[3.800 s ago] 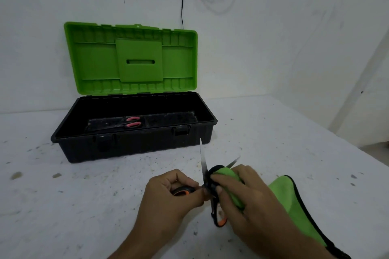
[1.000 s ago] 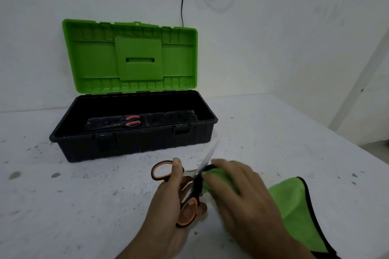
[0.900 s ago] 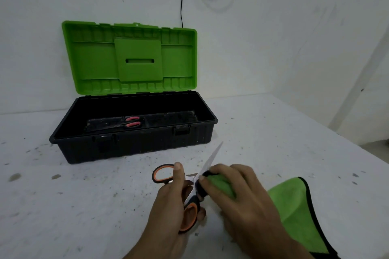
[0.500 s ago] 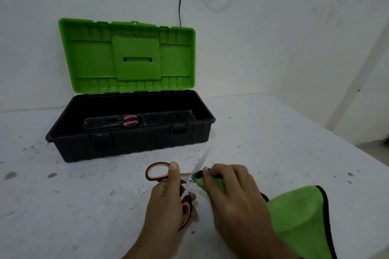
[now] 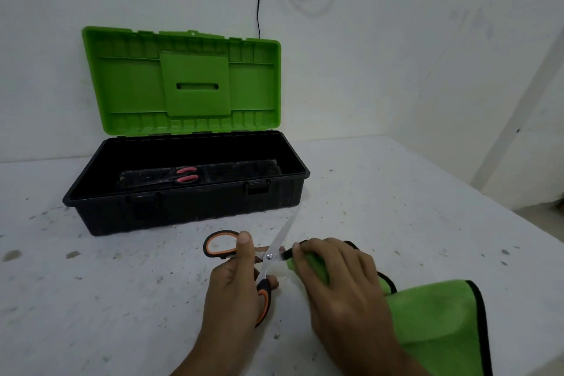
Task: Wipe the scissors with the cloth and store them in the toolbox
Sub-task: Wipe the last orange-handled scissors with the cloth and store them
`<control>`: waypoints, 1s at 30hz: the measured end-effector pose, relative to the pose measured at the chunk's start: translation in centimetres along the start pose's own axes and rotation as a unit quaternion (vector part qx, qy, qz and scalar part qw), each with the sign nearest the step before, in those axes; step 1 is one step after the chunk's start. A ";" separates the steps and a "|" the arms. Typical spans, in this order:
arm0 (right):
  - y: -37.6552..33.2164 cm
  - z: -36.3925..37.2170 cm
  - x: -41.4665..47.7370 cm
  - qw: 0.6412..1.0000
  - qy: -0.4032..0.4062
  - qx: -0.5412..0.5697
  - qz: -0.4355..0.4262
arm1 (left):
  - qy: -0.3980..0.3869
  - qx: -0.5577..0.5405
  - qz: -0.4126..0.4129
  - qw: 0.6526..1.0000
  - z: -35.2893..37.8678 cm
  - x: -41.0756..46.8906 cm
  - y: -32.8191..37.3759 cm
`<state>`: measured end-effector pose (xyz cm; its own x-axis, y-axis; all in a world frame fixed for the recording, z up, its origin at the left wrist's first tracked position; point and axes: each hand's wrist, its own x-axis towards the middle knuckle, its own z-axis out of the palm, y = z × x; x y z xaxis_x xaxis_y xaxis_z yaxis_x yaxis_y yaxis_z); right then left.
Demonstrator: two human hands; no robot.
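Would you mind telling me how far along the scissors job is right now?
Done: the toolbox stands open with a red-handled pair already inside. In hand: the left hand holds the orange-handled scissors open while the right hand pinches the green cloth onto a blade near the pivot. Left: finishing the wipe and laying them in the toolbox.

Toolbox (image 5: pixel 189 217) behind scissors (image 5: pixel 276 247), cloth (image 5: pixel 433 314) right, perhaps touching
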<state>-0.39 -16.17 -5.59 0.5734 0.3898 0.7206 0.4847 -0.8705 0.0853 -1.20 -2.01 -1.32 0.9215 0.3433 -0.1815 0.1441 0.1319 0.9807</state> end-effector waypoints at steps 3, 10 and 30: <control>0.3 0.0 -0.2 0.999 0.013 0.003 -0.029 | 0.000 0.005 -0.001 1.000 0.1 0.0 0.1; 5.2 -0.3 -0.6 0.998 -0.053 -0.027 -0.006 | 0.013 -0.009 -0.004 1.000 -1.0 1.3 -0.2; 0.6 0.4 0.6 0.995 0.015 0.066 -0.068 | -0.002 0.011 0.032 0.999 -0.5 0.4 -0.8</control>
<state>0.51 -16.33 -5.34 0.4775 0.4915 0.7283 0.6403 -0.7623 0.0945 -1.15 -1.53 -2.23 0.9302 0.3475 -0.1182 0.0928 0.0891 0.9917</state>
